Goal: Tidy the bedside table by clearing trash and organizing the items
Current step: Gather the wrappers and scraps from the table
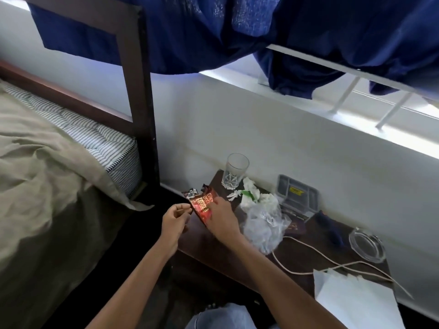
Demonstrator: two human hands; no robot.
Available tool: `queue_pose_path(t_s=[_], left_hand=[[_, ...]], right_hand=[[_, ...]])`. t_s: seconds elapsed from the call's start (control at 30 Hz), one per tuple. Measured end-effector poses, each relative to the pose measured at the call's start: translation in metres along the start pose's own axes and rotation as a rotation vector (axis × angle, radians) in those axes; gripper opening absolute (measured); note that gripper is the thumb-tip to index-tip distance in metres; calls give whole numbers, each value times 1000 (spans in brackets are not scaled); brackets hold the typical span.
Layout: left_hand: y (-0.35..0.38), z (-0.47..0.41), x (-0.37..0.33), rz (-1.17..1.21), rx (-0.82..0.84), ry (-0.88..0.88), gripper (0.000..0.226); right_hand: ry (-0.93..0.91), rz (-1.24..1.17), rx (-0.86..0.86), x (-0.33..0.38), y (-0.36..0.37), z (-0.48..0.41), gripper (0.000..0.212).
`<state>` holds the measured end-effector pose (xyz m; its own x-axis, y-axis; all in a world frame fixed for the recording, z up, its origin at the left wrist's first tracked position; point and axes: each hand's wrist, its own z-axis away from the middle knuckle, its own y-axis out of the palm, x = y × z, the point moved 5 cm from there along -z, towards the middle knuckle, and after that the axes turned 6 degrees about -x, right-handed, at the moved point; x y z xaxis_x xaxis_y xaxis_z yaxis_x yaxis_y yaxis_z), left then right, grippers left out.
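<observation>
wrapper (pixel 202 205), red, hangs over the bench's (pixel 213 248) left edge, next to the bed (pixel 47 186). left hand (pixel 175 218) pinches its near edge; right hand (pixel 222 219) grips its other side. bag (pixel 263 224) lies just right of the hands, glass (pixel 235 172) at the back edge, cord (pixel 308 269) and ashtray (pixel 367 243) further right. bare wood runs along the front edge.

Daylight pours in at the window sill (pixel 356 129), upper right, blown out to bluish-white glare under the blue curtain (pixel 213 32), while the floor (pixel 142 233) between my bed (pixel 107 146) and the bedside table (pixel 206 248) sinks to near black. Everything looks soft and smeared, the duvet (pixel 35 186) most, and the wide lens bows the bedpost (pixel 140 91) and sill.
</observation>
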<state>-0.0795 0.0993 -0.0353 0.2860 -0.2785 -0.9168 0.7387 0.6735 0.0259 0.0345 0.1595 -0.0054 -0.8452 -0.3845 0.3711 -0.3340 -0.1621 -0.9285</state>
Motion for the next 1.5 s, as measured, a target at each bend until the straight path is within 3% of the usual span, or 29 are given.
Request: queue_pose_path(t_s=[0.2,0.3,0.43,0.53,0.67,0.73,0.8,0.93,1.03,1.23,1.33,1.5], left_hand=[[-5,-13,15,57,-1,-94,17],[-8,-18,20,59,-25,-132,20],[-11,-17,25,26,-27,-116,22],[-9,-13,24,-117,21,38,29],[1,5,13,-635,100,461,43],[5,17,10,-851,146,553,53],[7,25,9,-904,227,546,55],[12,56,-11,-441,490,326,40],[18,84,-26,-288,537,225,20],[39,131,-35,191,718,-114,47],[50,156,-38,201,836,-131,73],[73,200,-39,47,846,22,71]], right_hand=[[8,240,121,-5,29,-12,60],[-15,326,75,-4,31,-11,52],[-36,270,44,-4,27,-6,45],[-74,174,94,-5,30,8,45],[-131,38,80,-4,24,32,43],[-159,0,50,-1,11,41,45],[-164,-84,21,1,-7,50,44],[-18,-399,-61,-5,-45,66,43],[108,-693,-114,-8,-69,82,52],[226,-1032,-260,-13,-100,114,67],[240,-1077,-292,-18,-116,134,63],[271,-1099,-302,-49,-137,168,50]])
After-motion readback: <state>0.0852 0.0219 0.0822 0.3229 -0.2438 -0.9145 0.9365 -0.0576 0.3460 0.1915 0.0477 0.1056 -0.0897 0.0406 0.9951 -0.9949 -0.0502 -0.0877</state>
